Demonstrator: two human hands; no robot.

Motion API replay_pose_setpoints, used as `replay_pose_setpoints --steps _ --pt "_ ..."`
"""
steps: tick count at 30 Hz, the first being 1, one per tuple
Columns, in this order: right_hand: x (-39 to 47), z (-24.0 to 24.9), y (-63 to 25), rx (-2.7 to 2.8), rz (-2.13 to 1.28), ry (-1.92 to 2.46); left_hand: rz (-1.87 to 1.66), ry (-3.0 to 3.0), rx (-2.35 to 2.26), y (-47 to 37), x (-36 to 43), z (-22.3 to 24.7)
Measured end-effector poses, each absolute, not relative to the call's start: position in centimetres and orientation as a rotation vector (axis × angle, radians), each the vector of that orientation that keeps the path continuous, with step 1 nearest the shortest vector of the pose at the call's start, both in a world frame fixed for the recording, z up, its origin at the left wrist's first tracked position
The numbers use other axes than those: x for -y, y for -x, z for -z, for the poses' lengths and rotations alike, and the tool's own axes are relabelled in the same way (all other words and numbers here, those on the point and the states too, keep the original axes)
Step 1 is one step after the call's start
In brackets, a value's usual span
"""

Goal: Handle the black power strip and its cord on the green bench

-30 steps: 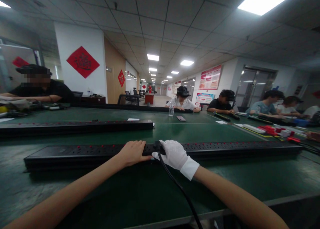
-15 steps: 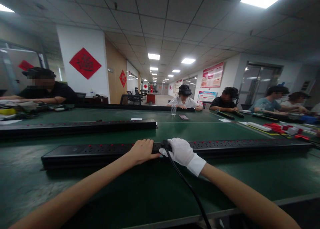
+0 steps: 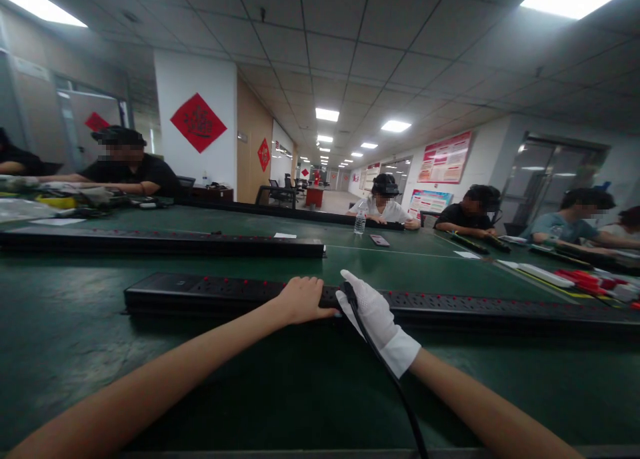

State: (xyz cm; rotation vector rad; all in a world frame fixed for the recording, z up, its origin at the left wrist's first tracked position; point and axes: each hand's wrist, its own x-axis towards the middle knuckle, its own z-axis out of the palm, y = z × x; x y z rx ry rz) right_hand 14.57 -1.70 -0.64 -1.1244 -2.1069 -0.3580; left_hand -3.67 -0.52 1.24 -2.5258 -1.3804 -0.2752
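A long black power strip (image 3: 165, 291) with many sockets and red buttons lies across the green table in front of me. My bare left hand (image 3: 305, 299) is wrapped over the strip near its middle, thumb along the front edge. Just right of it, my right hand (image 3: 373, 312), in a white glove, grips a black plug (image 3: 349, 291) at the strip. The plug's black cable (image 3: 390, 372) runs down toward the table's near edge. Whether the plug's pins are in a socket is hidden by the glove.
A second black power strip (image 3: 250, 244) lies farther back on the left. Beyond it are a water bottle (image 3: 359, 220), a phone (image 3: 379, 241) and a paper slip (image 3: 285, 235). Red and white parts (image 3: 580, 280) lie at the right. Several people sit around the table.
The view has turned left, shifting the scene to the right. My right hand has tilted, its fingers now pointing more upward around the plug. My left hand keeps its place on the strip.
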Motion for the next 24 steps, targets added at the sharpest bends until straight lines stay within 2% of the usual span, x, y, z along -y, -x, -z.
replay_pose_setpoints --steps 24 --pt "1.9 0.4 -14.8 2.098 0.347 1.041 0.383 2.417 1.388 6.8 0.7 0.2"
